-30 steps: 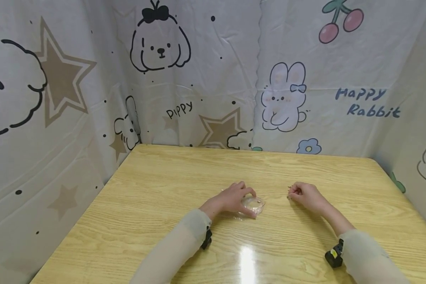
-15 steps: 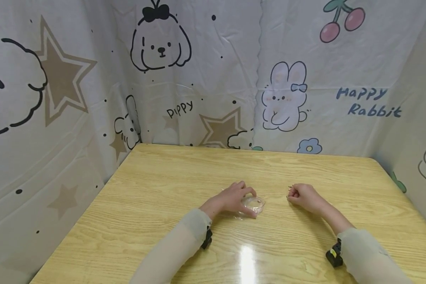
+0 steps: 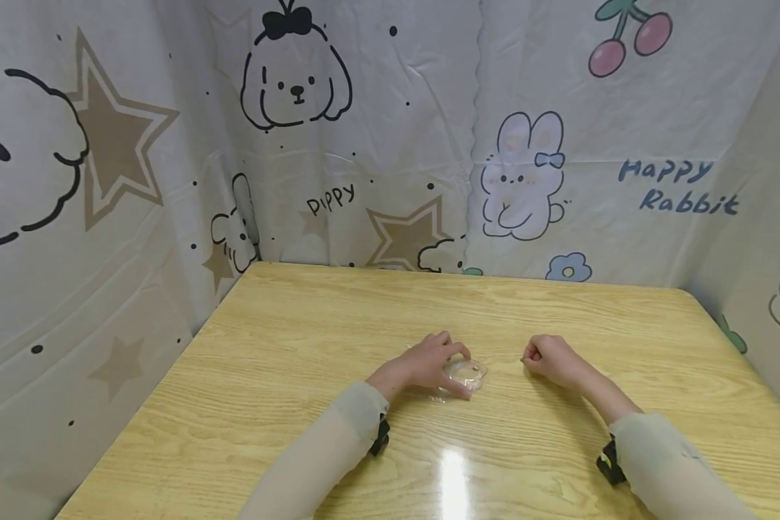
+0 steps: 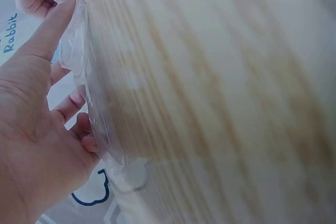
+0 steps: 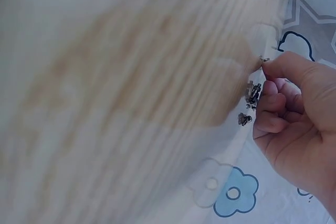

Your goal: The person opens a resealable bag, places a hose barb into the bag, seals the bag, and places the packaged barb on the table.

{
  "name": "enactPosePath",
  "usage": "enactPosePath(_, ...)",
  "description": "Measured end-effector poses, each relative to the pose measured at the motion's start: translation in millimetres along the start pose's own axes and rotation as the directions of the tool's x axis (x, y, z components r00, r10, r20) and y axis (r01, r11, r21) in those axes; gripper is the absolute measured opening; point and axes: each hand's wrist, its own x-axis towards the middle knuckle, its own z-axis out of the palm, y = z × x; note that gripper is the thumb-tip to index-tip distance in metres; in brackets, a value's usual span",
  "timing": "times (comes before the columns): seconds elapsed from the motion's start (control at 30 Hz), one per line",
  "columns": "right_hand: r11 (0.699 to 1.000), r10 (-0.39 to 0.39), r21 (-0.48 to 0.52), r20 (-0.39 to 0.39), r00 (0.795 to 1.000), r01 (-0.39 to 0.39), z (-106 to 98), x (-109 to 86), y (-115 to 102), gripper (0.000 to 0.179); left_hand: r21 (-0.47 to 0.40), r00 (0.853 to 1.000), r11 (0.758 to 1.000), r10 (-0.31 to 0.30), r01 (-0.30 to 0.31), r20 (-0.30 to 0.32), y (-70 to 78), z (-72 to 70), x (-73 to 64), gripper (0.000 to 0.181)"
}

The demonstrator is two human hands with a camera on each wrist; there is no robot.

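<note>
My left hand (image 3: pixel 425 362) holds a clear plastic bag (image 3: pixel 469 373) low over the table, thumb and fingers spread around its mouth. The same crinkled plastic (image 4: pixel 75 45) shows between thumb and fingers in the left wrist view. To the right of it, my right hand (image 3: pixel 552 356) pinches a tiny dark metal piece (image 5: pixel 264 60) between thumb and forefinger, its other fingers curled in. Several small metal pieces (image 5: pixel 253 93), resembling screws, lie on the table beside those curled fingers; in the head view the right hand hides them.
The wood-grain table (image 3: pixel 325 310) stretches out on all sides of the hands. A printed curtain (image 3: pixel 377 130) hangs behind its far edge and along both sides. Glare (image 3: pixel 453 484) shines on the tabletop near the front.
My right hand has shifted slightly left, toward the bag. Small bits visible beside its fingertips earlier are now hidden by it in the head view. The left hand stays in place around the bag.
</note>
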Motion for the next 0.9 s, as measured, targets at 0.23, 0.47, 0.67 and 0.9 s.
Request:
enactPosePath(0.23, 1.0, -0.014, 0.019, 0.012, 1.0, 0.014, 0, -0.5, 0, 0.008, -0.003, 1.0, 1.0, -0.003, 0.003, 0.001, -0.9, 0.0, 0.7, 0.065)
enactPosePath(0.47, 0.994, 0.029, 0.11, -0.012, 1.0, -0.027, -3, -2.0, -2, 0.007, 0.003, 1.0, 1.0, 0.005, -0.005, -0.001, -1.7, 0.6, 1.3, 0.064)
enactPosePath(0.67, 0.98, 0.04, 0.197, -0.034, 0.999, -0.033, -4, -4.9, -9, 0.006, 0.006, 1.0, 1.0, 0.005, -0.005, 0.001, -0.6, 0.1, 1.1, 0.064)
enactPosePath(0.9, 0.966, 0.024, 0.26, -0.048, 0.999, -0.011, -2, -4.1, -18, 0.007, 0.006, 1.0, 1.0, -0.004, 0.004, 0.002, -0.7, 0.1, 1.5, 0.064)
